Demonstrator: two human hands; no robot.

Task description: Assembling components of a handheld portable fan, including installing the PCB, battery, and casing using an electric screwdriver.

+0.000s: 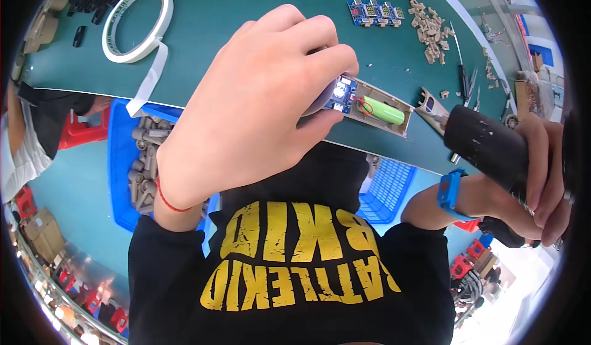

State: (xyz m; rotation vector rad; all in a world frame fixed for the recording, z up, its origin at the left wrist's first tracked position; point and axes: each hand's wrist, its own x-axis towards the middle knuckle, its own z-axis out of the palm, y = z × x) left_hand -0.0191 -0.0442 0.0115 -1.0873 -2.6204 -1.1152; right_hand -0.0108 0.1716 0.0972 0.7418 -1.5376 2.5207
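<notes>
My left hand (pixel 265 92), with a red string at its wrist, is closed around a beige half-shell housing (pixel 369 122) at the table's near edge. A green cylindrical battery (pixel 383 110) lies in the shell, with a red wire running to a small blue circuit board (pixel 342 93) that glows white. My fingers and palm hide the shell's left part. At the right, my right hand (pixel 545 172) grips a black electric screwdriver (pixel 489 145) whose front end points left. Close to that end lies a loose beige shell piece (pixel 433 108).
White tape (pixel 112 37) lies at the left, its free end over the table edge. Farther back are several blue display boards (pixel 375 13) and a pile of small beige parts (pixel 428 28). A thin screwdriver (pixel 463 79) lies at right. Below sits a blue crate (pixel 120 178) of beige housings.
</notes>
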